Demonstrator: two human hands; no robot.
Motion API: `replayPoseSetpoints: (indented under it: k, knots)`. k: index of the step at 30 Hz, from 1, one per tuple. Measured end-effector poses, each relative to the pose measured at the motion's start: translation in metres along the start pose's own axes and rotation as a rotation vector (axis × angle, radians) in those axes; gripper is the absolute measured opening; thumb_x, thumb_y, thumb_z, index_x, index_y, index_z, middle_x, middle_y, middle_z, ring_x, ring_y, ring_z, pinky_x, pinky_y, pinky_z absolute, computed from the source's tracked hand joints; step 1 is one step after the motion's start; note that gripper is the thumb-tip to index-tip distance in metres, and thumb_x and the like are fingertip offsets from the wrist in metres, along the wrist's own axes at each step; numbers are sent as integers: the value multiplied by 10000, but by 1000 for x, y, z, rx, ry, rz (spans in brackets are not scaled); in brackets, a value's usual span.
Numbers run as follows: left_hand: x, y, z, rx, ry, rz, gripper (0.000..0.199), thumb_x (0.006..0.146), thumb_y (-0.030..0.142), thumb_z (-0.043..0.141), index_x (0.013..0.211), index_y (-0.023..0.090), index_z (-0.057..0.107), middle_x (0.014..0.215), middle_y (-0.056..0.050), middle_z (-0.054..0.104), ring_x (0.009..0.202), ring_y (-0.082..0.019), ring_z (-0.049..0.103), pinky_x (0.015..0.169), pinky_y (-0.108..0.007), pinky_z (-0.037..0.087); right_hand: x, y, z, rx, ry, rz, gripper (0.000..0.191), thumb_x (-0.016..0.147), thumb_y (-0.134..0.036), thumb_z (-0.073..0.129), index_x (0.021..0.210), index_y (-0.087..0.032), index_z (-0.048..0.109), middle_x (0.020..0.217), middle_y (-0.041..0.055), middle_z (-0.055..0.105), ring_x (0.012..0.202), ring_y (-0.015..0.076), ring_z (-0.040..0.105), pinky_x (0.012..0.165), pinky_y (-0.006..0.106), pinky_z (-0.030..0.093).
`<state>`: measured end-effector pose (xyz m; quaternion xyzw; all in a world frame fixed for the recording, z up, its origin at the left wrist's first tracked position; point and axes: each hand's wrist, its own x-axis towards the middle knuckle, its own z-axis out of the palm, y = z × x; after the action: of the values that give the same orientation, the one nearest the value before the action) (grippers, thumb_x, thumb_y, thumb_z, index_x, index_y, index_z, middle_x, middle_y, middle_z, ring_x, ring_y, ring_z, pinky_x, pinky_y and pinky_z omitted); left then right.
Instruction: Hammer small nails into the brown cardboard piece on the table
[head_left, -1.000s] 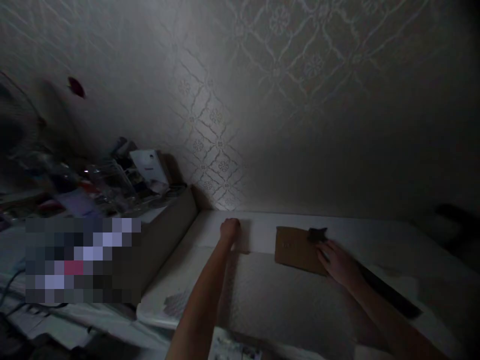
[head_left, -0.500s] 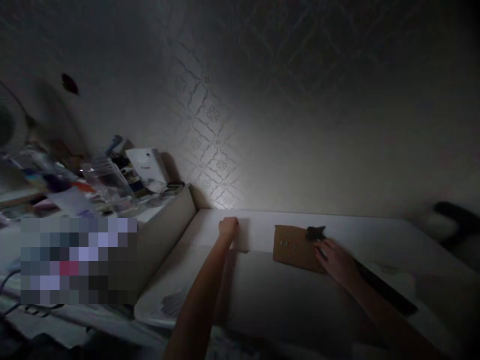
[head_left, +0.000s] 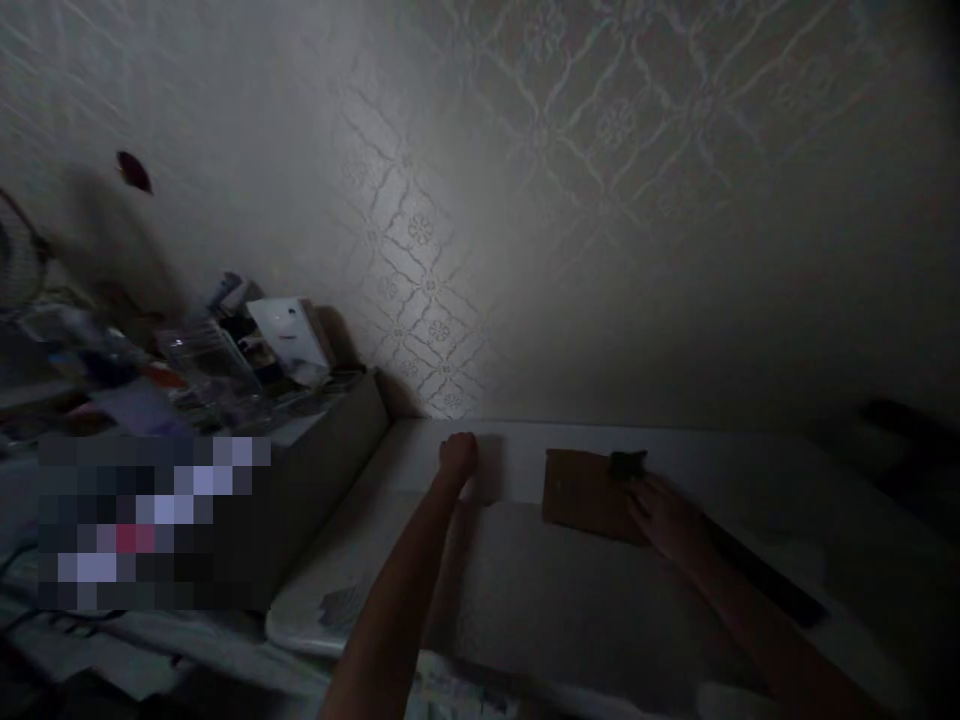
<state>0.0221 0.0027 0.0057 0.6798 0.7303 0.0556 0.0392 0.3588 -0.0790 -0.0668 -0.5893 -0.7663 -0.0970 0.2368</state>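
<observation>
- Brown cardboard piece [head_left: 585,492]: landmark; lies flat on the white bench [head_left: 525,590], near the patterned wall [head_left: 525,250].
- Dark small object [head_left: 628,463]: sits at the cardboard piece's far right corner; its kind cannot be told in the dim light.
- Right hand [head_left: 667,520]: palm down, fingers spread flat on the cardboard piece's right edge, pressing rather than gripping.
- Left hand [head_left: 457,456]: well left of the cardboard piece, curled into a loose fist at the bench's raised back ledge; whether it holds anything cannot be told.
- Long dark strip [head_left: 757,580]: runs from the cardboard piece's right side toward the viewer, under the right forearm.
- Cluttered shelf [head_left: 225,370]: far left of the cardboard piece, carrying clear containers and a white card.
</observation>
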Motion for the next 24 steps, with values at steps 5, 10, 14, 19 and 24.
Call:
replayPoseSetpoints:
  k: [5, 10, 14, 19, 24]
  knots:
    - [-14, 23, -7, -148, 57, 86, 233, 858, 202, 433, 956, 158, 639, 1039, -88, 655, 974, -176, 595, 840, -247, 437, 1, 2, 2, 0, -18, -5, 278, 863, -296, 377, 942, -192, 622, 932, 72, 611, 813, 177, 579, 724, 292, 447]
    - [-33, 58, 3, -286, 100, 151, 238, 883, 244, 426, 997, 173, 623, 1056, -51, 655, 935, -134, 606, 816, -205, 442, 1, 1, 3, 0, -17, 15, 283, 866, -305, 376, 948, -195, 623, 936, 67, 606, 793, 169, 578, 707, 279, 437]
    - [-42, 70, 17, -365, 77, 167, 211, 864, 252, 466, 954, 185, 645, 990, -36, 683, 892, -141, 623, 780, -208, 451, 1, -3, 1, -3, -5, 11, 277, 864, -284, 379, 946, -191, 626, 948, 66, 611, 811, 165, 578, 715, 271, 432]
    - [-36, 49, 21, -376, 40, 110, 230, 835, 198, 487, 1009, 178, 638, 1009, -55, 681, 908, -159, 623, 778, -225, 454, 2, -6, -1, -22, 3, 1, 273, 862, -280, 385, 922, -190, 636, 945, 69, 616, 795, 163, 579, 688, 268, 427]
    - [-25, 42, 23, -351, -15, 157, 320, 803, 144, 511, 1100, 194, 621, 996, -31, 690, 899, -137, 627, 797, -196, 448, 2, -9, -4, -28, 20, 1, 268, 857, -269, 390, 926, -190, 637, 936, 69, 618, 802, 168, 582, 682, 271, 425]
